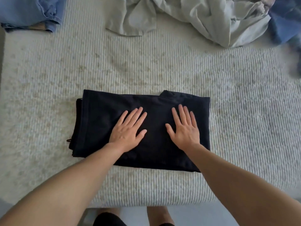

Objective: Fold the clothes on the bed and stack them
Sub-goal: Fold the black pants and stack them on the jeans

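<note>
Fingers (184,114) of both hands lie straight and spread, palms down, gripping nothing. The left hand (128,131) and right hand (185,129) press flat side by side on the folded black fabric garment (101,119), w/ a gap between them. That garment sits as a neat rectangle near the bed's near edge, centre of the ribbed off-white bed cover (162,66).

Step in hand, as I read it: smoothing the finished fold. Far side, well apart: a crumpled pale grey-green cloth garment (203,18) at centre-right, a blue denim piece (29,12) far left, and a blurred dark blue item (286,22) far right, all unfolded.

Next probably: lift hands, reach far for another piece, and bring it near to fold. No stack visible yet.
</note>
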